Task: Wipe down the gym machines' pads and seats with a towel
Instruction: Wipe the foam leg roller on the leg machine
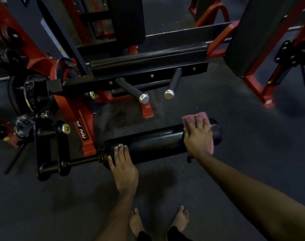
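Black roller pad: horizontal, on a bar. 
Red machine frame: just left of the pad. 
Pink towel: draped over the pad's right end. 
Your right hand: fingers spread flat, pressing the towel onto the pad. 
Your left hand: fingers straight, resting on the pad's left end.

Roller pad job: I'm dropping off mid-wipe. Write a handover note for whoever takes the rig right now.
Hands: the left grip lies open on the left end of the roller pad, apparently steadying it. The right grip presses the pink towel flat over the right end.
Done: the towel is on this pad. Its middle shines and may already be wiped, but I cannot tell.
Left: finish this pad's length, then do the long black pads and the upright black pad on the machine behind.
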